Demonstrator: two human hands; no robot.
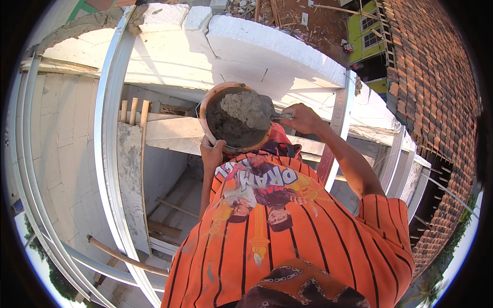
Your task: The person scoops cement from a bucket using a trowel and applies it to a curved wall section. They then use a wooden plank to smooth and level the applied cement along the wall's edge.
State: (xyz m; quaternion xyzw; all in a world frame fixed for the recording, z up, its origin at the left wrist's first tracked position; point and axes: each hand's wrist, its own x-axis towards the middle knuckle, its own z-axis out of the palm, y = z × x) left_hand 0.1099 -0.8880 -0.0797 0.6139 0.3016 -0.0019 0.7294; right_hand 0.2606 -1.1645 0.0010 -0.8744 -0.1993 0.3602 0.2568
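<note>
My left hand [212, 152] grips the near-left rim of an orange bucket [207, 101], its fingers closed over the edge. Grey wet mortar [226, 131] lies inside the bucket. My right hand [302, 119] is closed around the handle of a trowel [282, 116] at the bucket's right side. A heaped lump of mortar [248, 109] sits on the trowel over the bucket's mouth and hides most of the blade. The bucket is tilted toward me, close to my orange striped shirt [287, 205].
A white block wall [277, 49] runs across just beyond the bucket. Metal channel beams [110, 128] stand on the left, another metal post [343, 118] on the right. Below are wooden beams [172, 127] and a deep drop to a lower floor. Roof tiles [431, 66] slope at the far right.
</note>
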